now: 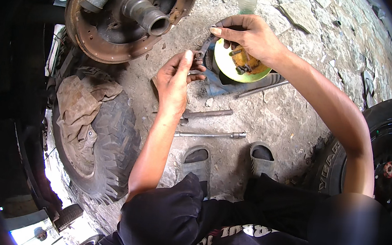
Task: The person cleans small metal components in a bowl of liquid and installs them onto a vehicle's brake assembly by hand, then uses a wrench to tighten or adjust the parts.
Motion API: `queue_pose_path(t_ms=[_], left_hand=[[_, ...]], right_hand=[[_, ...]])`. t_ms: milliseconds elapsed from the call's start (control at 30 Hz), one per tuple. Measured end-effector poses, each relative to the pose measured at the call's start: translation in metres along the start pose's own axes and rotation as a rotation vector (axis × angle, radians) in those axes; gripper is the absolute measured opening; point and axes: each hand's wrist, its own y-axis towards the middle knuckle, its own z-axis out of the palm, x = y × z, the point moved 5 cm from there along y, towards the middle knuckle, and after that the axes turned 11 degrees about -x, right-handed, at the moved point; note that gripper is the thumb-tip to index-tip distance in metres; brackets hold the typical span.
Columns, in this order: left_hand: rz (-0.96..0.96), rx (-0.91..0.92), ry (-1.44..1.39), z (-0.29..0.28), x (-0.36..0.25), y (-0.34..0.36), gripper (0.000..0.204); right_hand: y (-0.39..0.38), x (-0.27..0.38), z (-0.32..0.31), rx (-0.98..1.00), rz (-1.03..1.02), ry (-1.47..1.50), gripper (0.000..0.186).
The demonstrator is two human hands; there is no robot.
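Note:
A slim, dark, slightly curved metal piece stretches between my two hands. My left hand pinches its lower end, where a small round fitting shows near the thumb. Thumb and fingers of my right hand close on its upper end. Below the right hand, partly covered by it, stands a yellow-green bowl with orange-brown grease and several dark bolts in it. Bluish material lies under the bowl.
A rusty wheel hub assembly stands at upper left, above a worn tyre draped with a brown rag. Metal bars and a long-handled socket tool lie before my sandals. A bottle stands beyond; another tyre is right.

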Motion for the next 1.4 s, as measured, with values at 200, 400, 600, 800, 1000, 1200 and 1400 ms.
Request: queue_pose_path(t_ms=[200, 400, 600, 800, 1000, 1200, 1400], left_hand=[[-0.034, 0.021, -0.099, 0.0, -0.001, 0.0, 0.032], [-0.044, -0.007, -0.097, 0.001, 0.002, -0.003, 0.025], [-0.007, -0.013, -0.102, -0.002, 0.004, -0.003, 0.02], [-0.16, -0.086, -0.303, -0.006, -0.005, -0.007, 0.024], [-0.127, -0.043, -0.434, -0.012, -0.013, -0.01, 0.027], [-0.112, -0.011, -0.461, -0.014, -0.019, -0.014, 0.027], [0.005, -0.12, -0.313, -0.009, -0.021, -0.015, 0.026]], right_hand=[[0.002, -0.001, 0.001, -0.018, 0.042, 0.002, 0.033], [0.001, -0.005, 0.003, -0.043, 0.107, 0.076, 0.03], [-0.005, -0.002, 0.006, -0.019, 0.153, 0.126, 0.028], [-0.028, 0.03, -0.002, -0.077, -0.864, -0.204, 0.014], [-0.061, 0.033, 0.001, 0.014, -1.213, -0.439, 0.033], [-0.06, 0.031, -0.002, 0.015, -1.24, -0.516, 0.036], [-0.058, 0.025, 0.001, -0.022, -1.094, -0.479, 0.033]])
